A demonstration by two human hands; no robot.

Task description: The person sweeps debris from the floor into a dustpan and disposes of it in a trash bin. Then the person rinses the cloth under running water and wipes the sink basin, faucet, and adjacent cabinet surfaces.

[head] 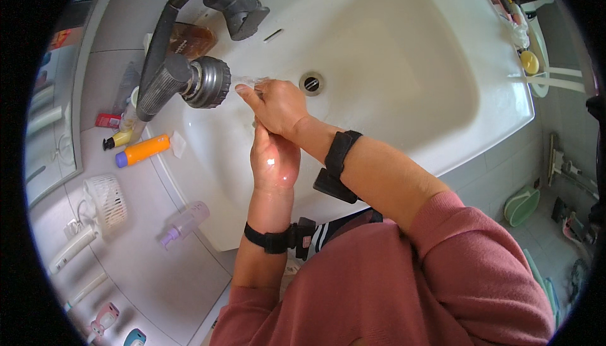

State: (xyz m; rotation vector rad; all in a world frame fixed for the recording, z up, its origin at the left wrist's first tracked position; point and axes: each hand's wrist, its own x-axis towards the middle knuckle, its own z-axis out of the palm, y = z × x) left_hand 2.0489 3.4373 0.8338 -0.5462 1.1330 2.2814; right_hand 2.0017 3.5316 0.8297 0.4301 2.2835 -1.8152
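Observation:
Water runs from the round head of a black swivel faucet (208, 82) onto my right hand (279, 104), over a white ceramic washbasin (378, 104). That hand lies across the finger end of my left hand (276, 159), its thumb sticking out toward the faucet and its other fingers curled. My left palm faces up, wet and shiny; its fingers are mostly hidden by the right hand. Whether either hand holds a small thing cannot be seen. Just beyond the hands is the metal drain (311, 84). Both wrists wear black straps with small black boxes.
On the tiled ledge at left are an orange tube with a purple cap (144, 151), a yellow tube (120, 138), a white plastic basket (108, 204) and a lilac pump bottle (187, 223). An amber bottle (191, 41) stands behind the faucet. A green basin (522, 205) is low at right.

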